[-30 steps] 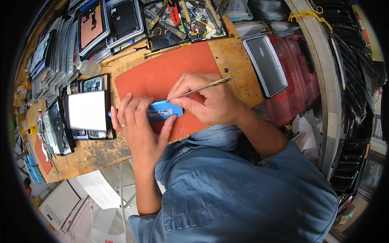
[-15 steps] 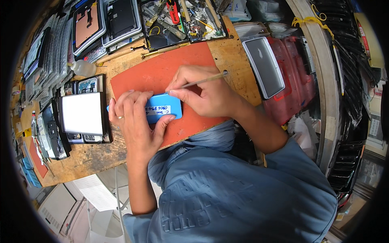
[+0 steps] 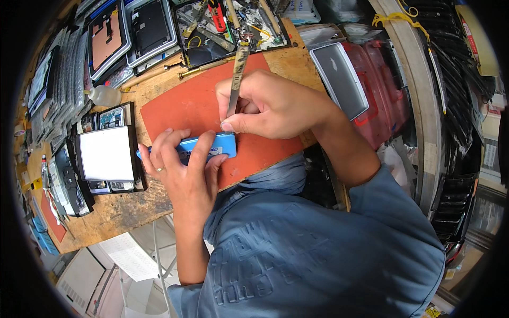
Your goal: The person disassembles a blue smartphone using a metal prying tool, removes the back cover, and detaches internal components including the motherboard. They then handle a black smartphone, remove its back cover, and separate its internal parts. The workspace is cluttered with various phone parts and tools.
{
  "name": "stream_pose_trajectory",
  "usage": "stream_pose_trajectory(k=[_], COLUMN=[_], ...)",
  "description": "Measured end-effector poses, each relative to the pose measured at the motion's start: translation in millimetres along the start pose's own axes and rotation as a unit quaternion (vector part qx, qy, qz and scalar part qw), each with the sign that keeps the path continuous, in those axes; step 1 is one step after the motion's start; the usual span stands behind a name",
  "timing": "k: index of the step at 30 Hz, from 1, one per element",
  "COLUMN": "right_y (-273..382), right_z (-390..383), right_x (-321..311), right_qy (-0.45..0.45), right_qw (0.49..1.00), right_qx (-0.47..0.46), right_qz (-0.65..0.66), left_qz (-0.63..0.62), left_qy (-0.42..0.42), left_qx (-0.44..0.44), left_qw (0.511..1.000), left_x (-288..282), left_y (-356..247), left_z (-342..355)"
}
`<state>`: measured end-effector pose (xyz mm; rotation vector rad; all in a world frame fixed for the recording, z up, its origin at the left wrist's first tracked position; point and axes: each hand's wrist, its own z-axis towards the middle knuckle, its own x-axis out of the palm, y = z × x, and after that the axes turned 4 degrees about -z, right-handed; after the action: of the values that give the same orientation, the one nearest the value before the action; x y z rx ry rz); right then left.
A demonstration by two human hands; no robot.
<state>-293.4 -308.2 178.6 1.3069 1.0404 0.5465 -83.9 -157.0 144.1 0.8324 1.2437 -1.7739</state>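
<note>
Metal blade [image 3: 233,100], handle end swung away from the wearer: right hand [image 3: 265,108] pinches it at the far edge of the blue phone [image 3: 226,144], whose left–right length the left hand [image 3: 183,164] clasps.

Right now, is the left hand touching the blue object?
Touching. The head view shows the left hand gripping the blue object, its fingers lying across it with no gap.

A scuffed wooden workbench [image 3: 130,208] carries a rust-red mat [image 3: 177,108], a slender brass-coloured hand tool [image 3: 205,68] near its far edge, a black divided parts tray [image 3: 286,36] beyond that, and, toward the left, a whitish squeeze bottle [image 3: 105,96], a shallow black tray [image 3: 139,159] and a stack of clear-wrapped panels [image 3: 66,90].
</note>
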Motion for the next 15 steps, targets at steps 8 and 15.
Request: stream_pose_trajectory(k=[8,15], right_y=[-19,-26], right_z=[-23,-23], right_x=[14,17], right_qy=[-0.085,-0.102], right_qw=[0.993,0.986], right_qx=[-0.025,-0.129], right_qz=[0.083,0.038], left_qz=[-0.007,-0.04], left_qy=[0.016,0.023], left_qx=[0.046,0.061], left_qw=[0.999,0.997], left_x=[0,1], left_y=[-5,-4], left_z=[4,5])
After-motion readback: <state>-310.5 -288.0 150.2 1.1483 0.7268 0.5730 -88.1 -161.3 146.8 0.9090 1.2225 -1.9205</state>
